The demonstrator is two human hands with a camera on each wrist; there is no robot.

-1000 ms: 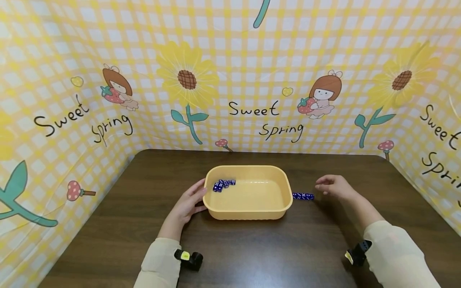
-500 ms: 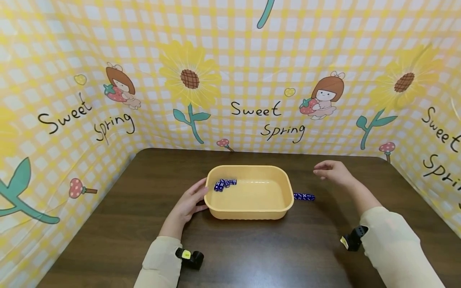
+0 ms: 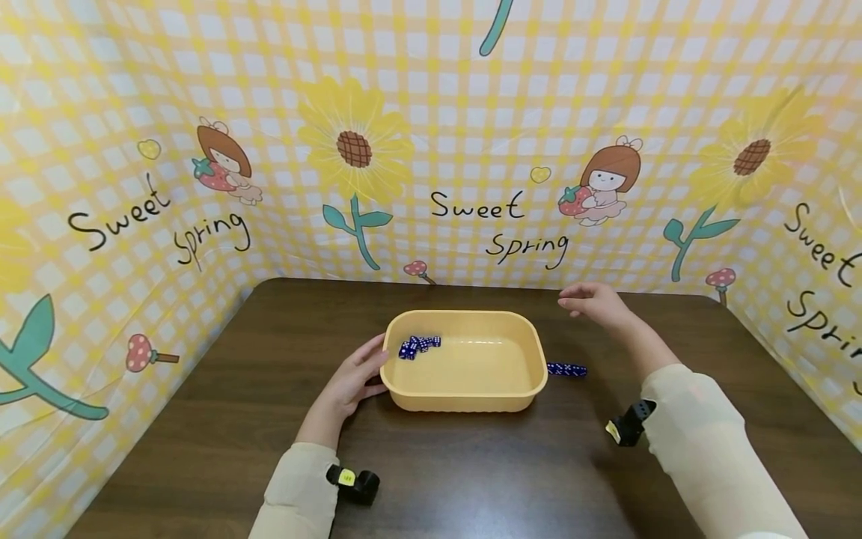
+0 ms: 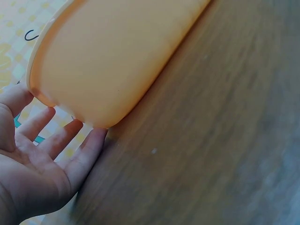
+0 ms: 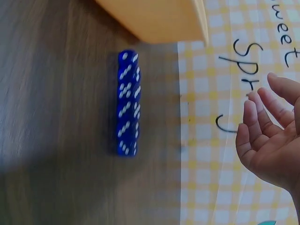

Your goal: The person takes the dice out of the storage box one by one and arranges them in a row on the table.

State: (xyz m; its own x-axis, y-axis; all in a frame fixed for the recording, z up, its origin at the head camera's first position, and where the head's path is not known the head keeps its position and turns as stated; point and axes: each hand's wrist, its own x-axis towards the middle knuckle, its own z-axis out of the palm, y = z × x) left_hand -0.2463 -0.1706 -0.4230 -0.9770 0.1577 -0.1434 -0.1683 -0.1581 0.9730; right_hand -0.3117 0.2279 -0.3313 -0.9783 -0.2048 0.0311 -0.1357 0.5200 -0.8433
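"Blue dice [image 3: 567, 369], six in a row by our count, lie untouched, and we look to the right hand [image 3: 595, 303]: fingers softly bent, gripping nothing, up in the air near the table's far edge!"

"And the left hand [image 3: 348, 380], what do we make of that?"

"Fingers loosely stretched, tips touching the left end of the yellow tub [image 3: 465, 404]. We see it resting against the tub, not clenched."

"Back to that row, then. Where do we place it?"

"On the brown table [image 3: 471, 471], just beside the tub's right end, pointing away from it in a straight line."

"And inside the tub we have more of them!"

"We do: a loose cluster [image 3: 419, 346], dotted white, bunched at the left end of the floor."

"Further out, we spot pale sleeves [image 3: 710, 442], a black camera [image 3: 357, 485] at the left wrist, and yellow checked cloth [image 3: 471, 112] hanging behind, lettered 'Sweet Spring'."
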